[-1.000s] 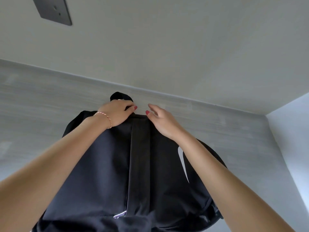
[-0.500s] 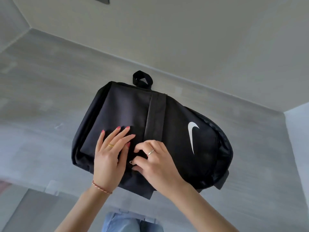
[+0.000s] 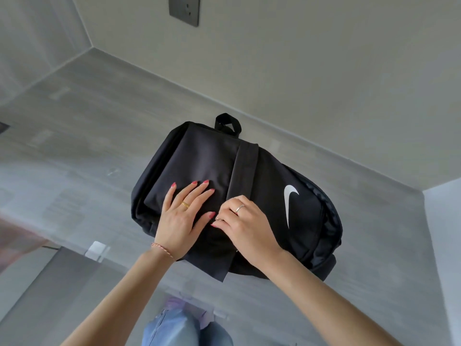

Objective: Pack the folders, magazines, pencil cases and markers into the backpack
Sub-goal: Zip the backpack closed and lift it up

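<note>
**Opening the front pocket zip**

You are working on the black backpack (image 3: pixel 262 196), which is lying flat on the grey table (image 3: pixel 99 121), front face up, its carry loop (image 3: pixel 228 123) pointing toward the wall. No folders, magazines, pencil cases or markers are showing in this view, so the packing itself looks not yet begun; judging by your fingers, you are getting at the front pocket zip.

To do it well, you are wanting the fabric taut: press down beside the zip line with one hand while the other draws the pull straight along the track, not upward, so the cloth is not bunching into the teeth.

Your left hand (image 3: pixel 183 216) is lying palm down on the pocket panel, fingers spread and flat, gripping nothing, just pinning the cloth. Your right hand (image 3: pixel 245 226) is curled just beside it, thumb and forefinger pinching together at the seam beside the vertical strap (image 3: pixel 243 168); the pull itself is hidden under the fingertips, so I cannot tell whether you are truly holding it. Both forearms are reaching forward, wrists low.
</note>
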